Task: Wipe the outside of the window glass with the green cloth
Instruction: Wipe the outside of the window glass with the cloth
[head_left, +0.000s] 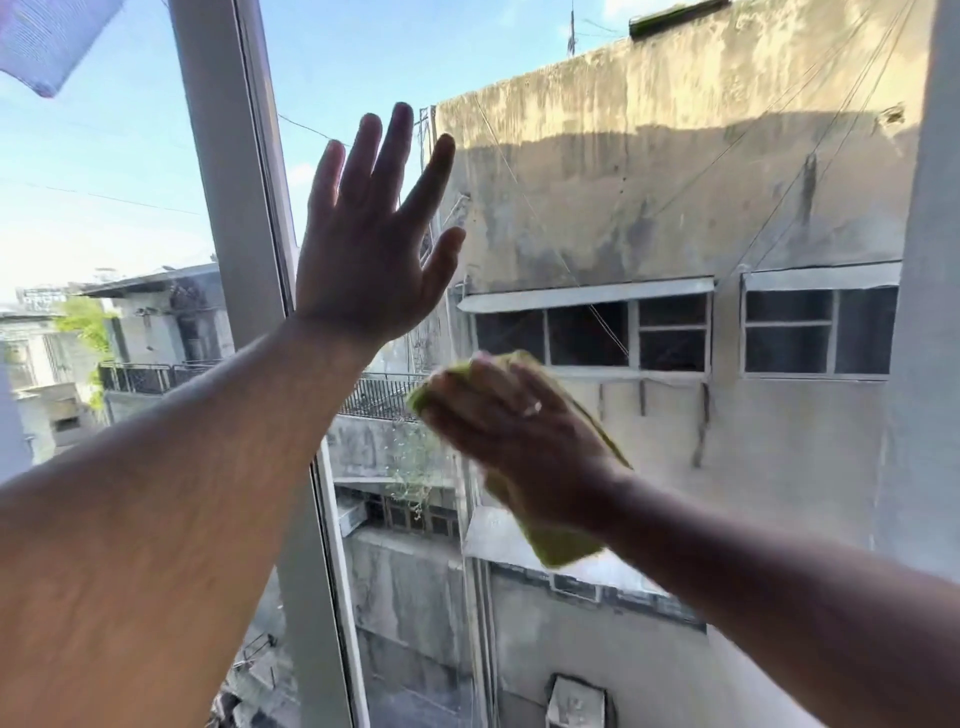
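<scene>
Reaching both arms forward, I see my left hand raised, fingers spread straight, palm toward the glass beside the frame. Lower and apart, my blurred right hand presses the cloth flat against the glass, fingers extended.

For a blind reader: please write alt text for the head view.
The right hand presses a green cloth against the window glass. The left hand is raised open beside the white frame; a grey building stands outside.
</scene>
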